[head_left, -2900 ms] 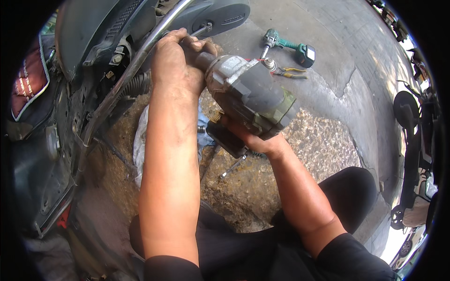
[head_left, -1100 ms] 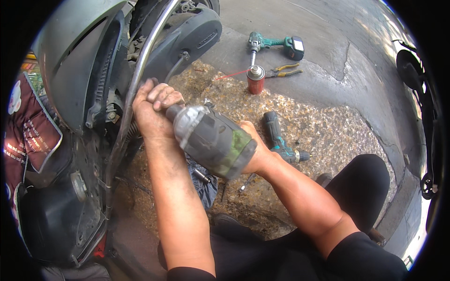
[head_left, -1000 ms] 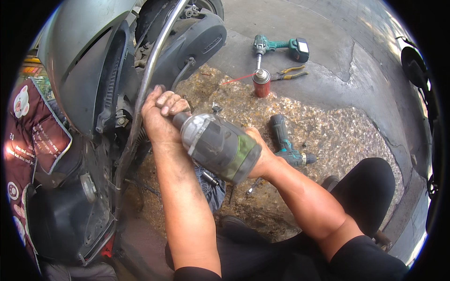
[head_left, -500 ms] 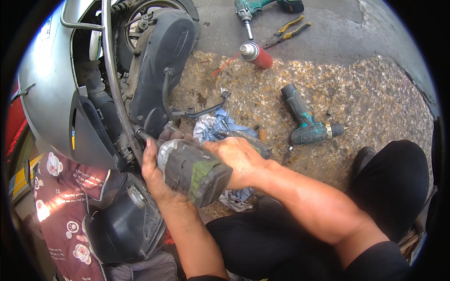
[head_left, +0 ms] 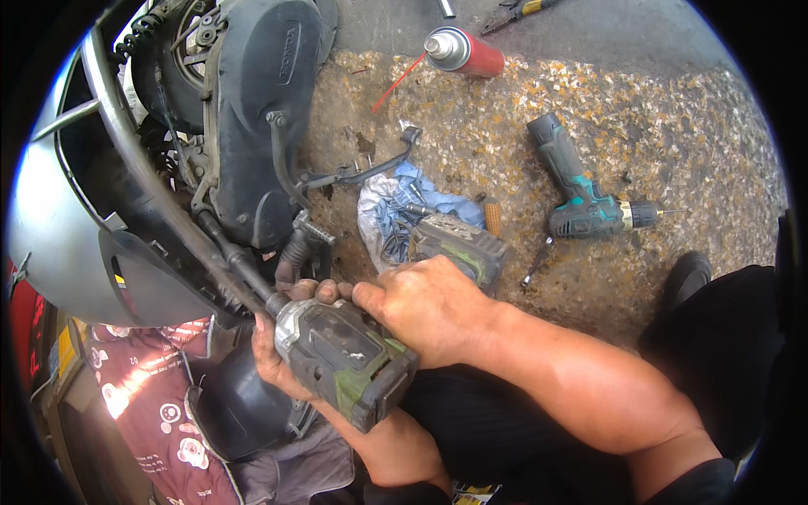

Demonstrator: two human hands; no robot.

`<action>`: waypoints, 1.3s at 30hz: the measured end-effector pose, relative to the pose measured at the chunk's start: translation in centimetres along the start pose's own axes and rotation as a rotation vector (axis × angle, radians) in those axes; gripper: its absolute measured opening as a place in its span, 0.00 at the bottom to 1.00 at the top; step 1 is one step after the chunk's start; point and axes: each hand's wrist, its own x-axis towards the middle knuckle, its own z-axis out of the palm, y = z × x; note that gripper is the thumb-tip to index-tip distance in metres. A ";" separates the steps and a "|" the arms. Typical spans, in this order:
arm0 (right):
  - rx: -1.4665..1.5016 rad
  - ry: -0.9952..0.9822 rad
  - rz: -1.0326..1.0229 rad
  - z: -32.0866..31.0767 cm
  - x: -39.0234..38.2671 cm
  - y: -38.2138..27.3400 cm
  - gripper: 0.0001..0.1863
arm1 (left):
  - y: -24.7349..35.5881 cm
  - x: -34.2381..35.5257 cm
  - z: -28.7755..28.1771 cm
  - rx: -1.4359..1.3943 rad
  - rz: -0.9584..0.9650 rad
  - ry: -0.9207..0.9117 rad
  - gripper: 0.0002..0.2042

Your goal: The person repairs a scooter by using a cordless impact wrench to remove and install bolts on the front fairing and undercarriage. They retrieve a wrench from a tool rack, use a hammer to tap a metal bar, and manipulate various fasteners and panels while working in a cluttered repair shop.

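Both my hands hold a black and green impact wrench. My left hand wraps round its front end from below, with dirty fingertips showing on the far side. My right hand is closed round the handle, which it mostly hides; the battery end sticks out beyond it. A long extension bar runs from the wrench's nose up and left, beside the bent metal tube of a scooter. Its far end lies among the parts below the black engine cover; what it meets there I cannot make out.
A teal and black drill lies on the rough ground at right. Farther off are a red spray can with a thin straw and yellow-handled pliers. Blue and white rags lie by the battery. A patterned maroon cloth is at lower left.
The view has shifted, and the scooter and tools sit differently in it. The wrench has turned relative to the scooter, and more of the extension bar shows. Both hands keep their hold.
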 end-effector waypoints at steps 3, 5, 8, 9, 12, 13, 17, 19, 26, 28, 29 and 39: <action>0.009 0.008 -0.017 0.2 0.1 0.0 0.23 | -0.1 0.1 0.3 -0.013 -0.001 0.014 0.26; 0.008 0.037 -0.025 0.1 0.0 0.2 0.23 | -0.3 0.3 0.4 -0.010 -0.007 0.002 0.25; -0.002 0.085 -0.044 0.0 0.1 0.5 0.23 | -0.5 0.3 0.8 0.003 0.037 0.018 0.21; -0.001 0.075 -0.045 -0.1 0.1 0.5 0.22 | -0.6 0.3 1.0 0.022 0.055 0.002 0.20; 0.023 0.078 -0.043 -0.2 0.2 0.4 0.22 | -0.3 0.3 1.5 0.026 0.042 0.013 0.18; 0.015 0.078 -0.043 -0.3 0.2 0.4 0.22 | -0.2 0.4 1.6 0.011 0.020 0.028 0.18; 0.038 0.070 -0.034 -0.7 0.3 0.4 0.21 | -0.1 0.2 2.2 -0.044 0.038 0.020 0.19; 0.040 0.052 -0.024 -0.9 0.4 0.4 0.21 | -0.3 0.2 2.3 -0.018 0.065 0.017 0.20; 0.047 0.024 -0.026 -1.1 0.5 0.5 0.20 | 0.0 0.7 2.5 0.041 0.029 0.130 0.19; 0.055 0.027 0.005 -1.0 0.5 0.4 0.20 | 0.3 0.7 2.6 0.031 -0.001 0.137 0.19; 0.055 0.032 0.020 -1.0 0.5 0.5 0.20 | 0.2 0.6 2.7 0.025 -0.013 0.144 0.19; 0.218 0.092 0.053 -0.4 0.0 0.7 0.24 | 0.0 1.1 2.4 0.077 -0.016 0.217 0.20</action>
